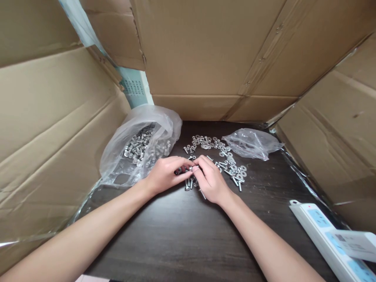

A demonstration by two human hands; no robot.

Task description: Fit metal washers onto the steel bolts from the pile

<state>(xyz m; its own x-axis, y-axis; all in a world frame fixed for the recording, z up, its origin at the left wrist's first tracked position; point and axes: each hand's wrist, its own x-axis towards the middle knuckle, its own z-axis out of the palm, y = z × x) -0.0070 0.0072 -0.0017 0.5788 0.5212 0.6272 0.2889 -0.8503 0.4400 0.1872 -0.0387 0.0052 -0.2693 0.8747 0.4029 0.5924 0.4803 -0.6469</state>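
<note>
My left hand (169, 172) and my right hand (210, 178) meet over the dark tabletop, fingertips almost touching. Pinched between them is a small silver fastener (190, 169), mostly covered by the fingers, so its exact kind is unclear. Just below the fingertips lie loose bolts (187, 185). More bolts (235, 181), together with flat washers (243, 169) and nuts, are scattered in an arc behind and right of my right hand. Left of my left hand, an open clear plastic bag (113, 158) holds a heap of short bolts (139, 145).
A crumpled clear plastic bag (253, 143) lies at the back right of the table (176, 231). A white power strip (311, 231), with a pale tag over it, is at the lower right. Cardboard walls (217, 51) close in the back and both sides.
</note>
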